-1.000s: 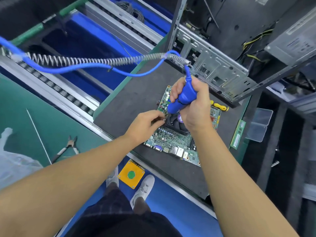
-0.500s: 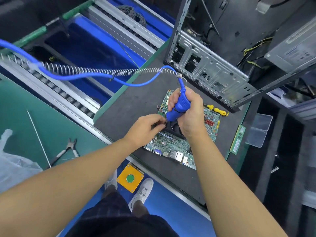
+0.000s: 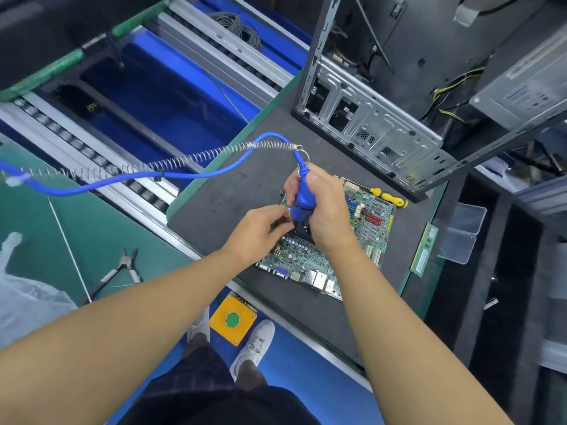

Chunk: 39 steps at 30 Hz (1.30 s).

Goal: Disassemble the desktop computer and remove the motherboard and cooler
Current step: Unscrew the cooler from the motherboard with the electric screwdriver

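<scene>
Gripping the blue screwdriver [image 3: 302, 196] upright, the right hand [image 3: 328, 216] held it over the cooler [image 3: 303, 233] on the motherboard [image 3: 369, 223], which lay on the dark mat [image 3: 239, 185] near the open case [image 3: 383, 133]; the left hand [image 3: 260, 231] pinched the screwdriver's tip.

Bright, even light; warped edges

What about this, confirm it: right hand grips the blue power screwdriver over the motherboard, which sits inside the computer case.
Wrong on place. The head view shows the motherboard lying on the dark mat outside the computer case. The right hand does grip the blue power screwdriver over it.
</scene>
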{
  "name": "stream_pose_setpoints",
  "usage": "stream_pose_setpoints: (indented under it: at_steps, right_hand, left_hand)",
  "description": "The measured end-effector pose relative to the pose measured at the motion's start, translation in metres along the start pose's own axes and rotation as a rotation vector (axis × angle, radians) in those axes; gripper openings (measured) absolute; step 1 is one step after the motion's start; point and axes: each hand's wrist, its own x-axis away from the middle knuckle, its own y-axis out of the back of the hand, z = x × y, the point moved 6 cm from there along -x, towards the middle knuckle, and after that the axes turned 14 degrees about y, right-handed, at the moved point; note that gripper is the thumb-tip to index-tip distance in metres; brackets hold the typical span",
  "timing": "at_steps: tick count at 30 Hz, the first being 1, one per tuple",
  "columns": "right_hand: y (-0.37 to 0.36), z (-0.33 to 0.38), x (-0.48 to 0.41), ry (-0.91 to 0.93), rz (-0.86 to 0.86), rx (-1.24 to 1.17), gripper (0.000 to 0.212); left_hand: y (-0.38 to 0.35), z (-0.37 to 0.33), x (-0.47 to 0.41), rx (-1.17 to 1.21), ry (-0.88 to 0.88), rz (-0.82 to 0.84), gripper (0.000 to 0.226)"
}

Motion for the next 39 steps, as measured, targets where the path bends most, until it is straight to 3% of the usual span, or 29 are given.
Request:
stream_pose_setpoints:
  at_steps: [7,39]
  right_hand:
    - [0.011,0.001,-0.004,-0.049,-0.055,-0.049,0.032]
    - [0.008,-0.003,-0.010,-0.011,0.006,-0.050,0.025]
  left_hand:
    - [-0.001,-0.001,-0.001,-0.014,0.011,-0.004,0.010]
    - [-0.006,0.005,0.000,-0.098,0.020,-0.029,0.010]
